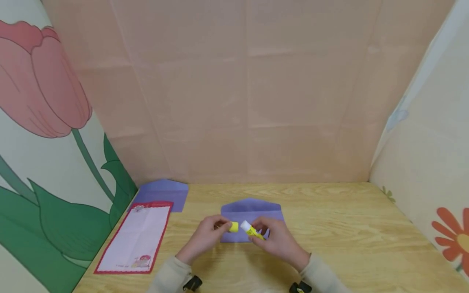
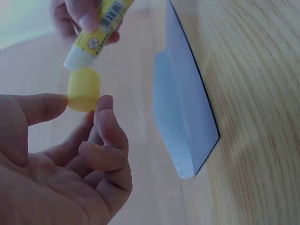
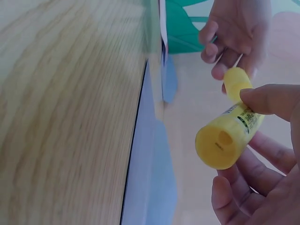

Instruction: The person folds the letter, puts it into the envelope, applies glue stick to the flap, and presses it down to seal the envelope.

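In the head view my left hand (image 1: 209, 235) pinches a yellow cap (image 1: 234, 227) between thumb and fingers. My right hand (image 1: 276, 240) grips a yellow glue stick (image 1: 253, 230), its white end turned toward the cap. A small gap parts cap and stick there. Both are held above a purple envelope (image 1: 253, 206) whose flap is unfolded toward the back. The left wrist view gives the cap (image 2: 84, 90) close to the stick's white end (image 2: 78, 58). From the right wrist, the stick's round yellow base (image 3: 220, 146) faces the camera.
On the left of the wooden table (image 1: 348, 228) lies a white letter sheet (image 1: 135, 240) with a red border. It partly overlaps a second purple envelope (image 1: 165, 193) near the back. A pinkish-tan sheet (image 1: 249, 101) hangs behind the table, and flower-printed panels stand at both sides.
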`<action>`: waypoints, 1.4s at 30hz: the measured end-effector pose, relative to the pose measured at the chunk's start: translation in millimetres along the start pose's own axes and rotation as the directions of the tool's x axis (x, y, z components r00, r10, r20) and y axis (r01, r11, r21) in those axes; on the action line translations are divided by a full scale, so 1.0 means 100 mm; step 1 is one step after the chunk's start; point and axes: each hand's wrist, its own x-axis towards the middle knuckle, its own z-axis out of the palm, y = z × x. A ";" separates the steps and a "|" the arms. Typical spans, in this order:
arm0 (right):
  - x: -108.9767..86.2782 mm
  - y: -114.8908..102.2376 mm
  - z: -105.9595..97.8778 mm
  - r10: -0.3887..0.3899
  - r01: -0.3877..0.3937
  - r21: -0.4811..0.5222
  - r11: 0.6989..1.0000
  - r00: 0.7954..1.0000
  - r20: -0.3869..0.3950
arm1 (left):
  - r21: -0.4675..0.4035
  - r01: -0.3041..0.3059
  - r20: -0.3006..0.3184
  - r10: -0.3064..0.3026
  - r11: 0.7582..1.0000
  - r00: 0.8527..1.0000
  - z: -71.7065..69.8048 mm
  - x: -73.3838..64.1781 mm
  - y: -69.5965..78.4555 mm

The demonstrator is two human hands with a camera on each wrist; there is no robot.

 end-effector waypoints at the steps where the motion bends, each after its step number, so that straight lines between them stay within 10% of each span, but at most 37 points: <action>1: 0.00 -0.01 0.01 -0.011 0.011 0.000 1.000 1.000 0.003 | -0.017 0.008 0.008 -0.008 1.000 1.000 0.01 0.00 0.00; 42: -0.01 -0.04 -0.05 -0.051 0.050 0.017 0.999 0.996 0.076 | -0.036 -0.015 0.010 0.016 0.999 1.000 0.10 0.02 0.10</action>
